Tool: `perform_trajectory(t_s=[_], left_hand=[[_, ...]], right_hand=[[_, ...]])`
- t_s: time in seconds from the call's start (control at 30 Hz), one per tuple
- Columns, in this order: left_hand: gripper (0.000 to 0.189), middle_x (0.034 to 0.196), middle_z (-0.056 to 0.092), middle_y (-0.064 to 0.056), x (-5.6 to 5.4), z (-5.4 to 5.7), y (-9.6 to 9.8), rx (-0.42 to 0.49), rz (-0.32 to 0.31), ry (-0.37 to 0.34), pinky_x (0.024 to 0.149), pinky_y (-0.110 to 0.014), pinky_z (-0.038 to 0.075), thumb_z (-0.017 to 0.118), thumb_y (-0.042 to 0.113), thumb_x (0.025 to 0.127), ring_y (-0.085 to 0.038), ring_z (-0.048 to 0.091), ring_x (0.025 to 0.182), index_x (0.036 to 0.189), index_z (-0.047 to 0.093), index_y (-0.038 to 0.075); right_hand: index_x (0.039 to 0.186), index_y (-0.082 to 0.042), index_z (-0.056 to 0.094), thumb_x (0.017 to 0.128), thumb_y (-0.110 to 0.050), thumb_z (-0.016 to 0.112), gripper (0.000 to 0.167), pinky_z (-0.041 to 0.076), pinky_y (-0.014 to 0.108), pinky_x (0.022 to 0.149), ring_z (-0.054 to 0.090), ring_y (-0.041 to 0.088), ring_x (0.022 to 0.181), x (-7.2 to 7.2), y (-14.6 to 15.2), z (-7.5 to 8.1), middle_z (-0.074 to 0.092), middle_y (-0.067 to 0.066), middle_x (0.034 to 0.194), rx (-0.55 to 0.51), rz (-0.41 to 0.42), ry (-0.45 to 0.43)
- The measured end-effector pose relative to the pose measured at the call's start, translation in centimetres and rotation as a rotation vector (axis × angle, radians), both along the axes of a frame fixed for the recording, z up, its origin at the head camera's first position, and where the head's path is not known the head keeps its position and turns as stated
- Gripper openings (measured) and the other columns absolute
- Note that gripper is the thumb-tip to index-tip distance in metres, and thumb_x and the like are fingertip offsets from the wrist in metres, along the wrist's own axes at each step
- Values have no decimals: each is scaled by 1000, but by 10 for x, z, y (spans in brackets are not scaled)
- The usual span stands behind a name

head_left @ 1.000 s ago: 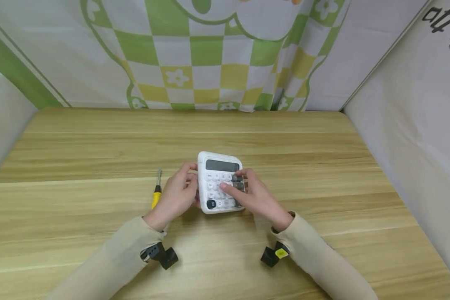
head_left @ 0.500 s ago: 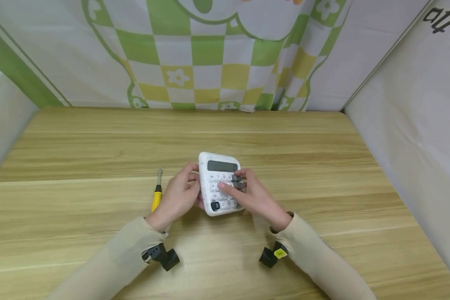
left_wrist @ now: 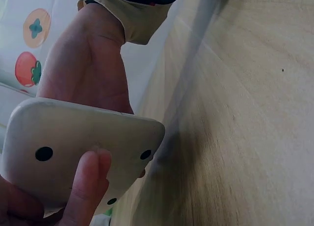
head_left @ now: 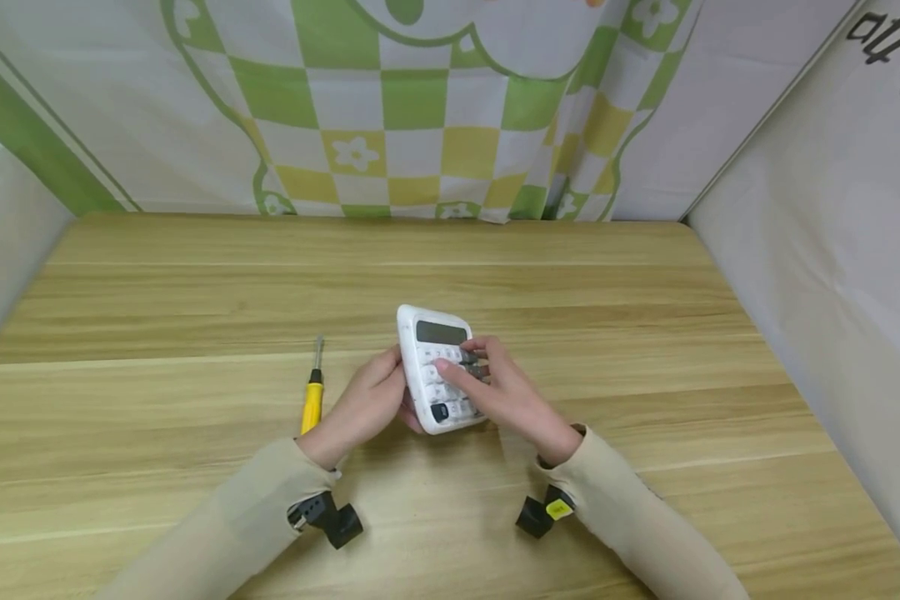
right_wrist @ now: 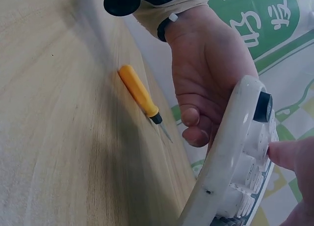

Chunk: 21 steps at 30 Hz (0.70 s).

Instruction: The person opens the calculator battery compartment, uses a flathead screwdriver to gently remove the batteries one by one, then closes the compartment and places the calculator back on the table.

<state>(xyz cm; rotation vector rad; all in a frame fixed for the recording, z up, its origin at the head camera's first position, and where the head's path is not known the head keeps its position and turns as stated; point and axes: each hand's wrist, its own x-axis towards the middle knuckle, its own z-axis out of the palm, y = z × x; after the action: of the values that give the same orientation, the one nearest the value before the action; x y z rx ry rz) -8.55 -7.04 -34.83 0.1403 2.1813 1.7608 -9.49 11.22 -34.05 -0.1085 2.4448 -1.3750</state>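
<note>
Calculator: the white calculator (head_left: 435,390) is held tilted near the middle of the head view, over the tabletop (head_left: 570,292); whether its lower edge is rested there cannot be told.
Left hand: the left hand (head_left: 367,400) is partly curled round the left edge, fingertips laid on the back; the thumb's placing cannot be made out.
Right hand: the right hand (head_left: 512,396) is bent over the right side, its thumb and a fingertip set on the keys; whether any key is pressed down cannot be told.
Support: the weight is probably best carried by left fingers spread across the back.
Keys: a light thumb is advised, as keys could be pushed by accident; the rim is likely a safer hold.
Tilt: any change is best made slowly, with both wrists moved together.
Screwdriver: the yellow-handled screwdriver (head_left: 312,400), left of centre, is best not brushed by the left wrist.
</note>
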Motion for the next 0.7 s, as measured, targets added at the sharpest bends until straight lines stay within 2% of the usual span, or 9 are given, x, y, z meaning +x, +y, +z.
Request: perform_trajectory(t_s=[0.13, 0.43, 0.6, 0.7], left_hand=[[41, 92, 66, -23, 0, -1, 1, 81, -42, -31, 59, -37, 57, 27, 20, 105, -18, 63, 62, 132, 48, -4], [47, 102, 66, -28, -1, -1, 2, 114, -104, -37, 64, -37, 58, 23, 21, 105, -19, 67, 69, 136, 40, -9], [47, 103, 65, -28, -1, -2, 6, 105, -83, -56, 68, -36, 58, 22, 21, 105, -18, 66, 74, 134, 42, -11], [48, 114, 60, -29, 0, -2, 8, 113, -74, -69, 80, -37, 56, 22, 20, 104, -24, 66, 90, 137, 39, -10]], right_hand=[[134, -6, 42, 94, -39, 58, 55, 50, 37, 82, 54, 31, 109, 1, -1, 1, 49, 19, 132, -13, 3, 6], [134, 1, 40, 101, -34, 45, 49, 51, 39, 87, 59, 30, 108, 4, -4, -2, 48, 24, 133, -79, 47, 20], [133, 3, 42, 102, -33, 41, 47, 46, 43, 93, 55, 29, 108, 5, -7, -3, 50, 24, 129, -70, 48, 59], [131, 3, 43, 103, -32, 39, 45, 45, 45, 96, 54, 30, 111, 6, -9, -2, 52, 23, 127, -62, 45, 70]])
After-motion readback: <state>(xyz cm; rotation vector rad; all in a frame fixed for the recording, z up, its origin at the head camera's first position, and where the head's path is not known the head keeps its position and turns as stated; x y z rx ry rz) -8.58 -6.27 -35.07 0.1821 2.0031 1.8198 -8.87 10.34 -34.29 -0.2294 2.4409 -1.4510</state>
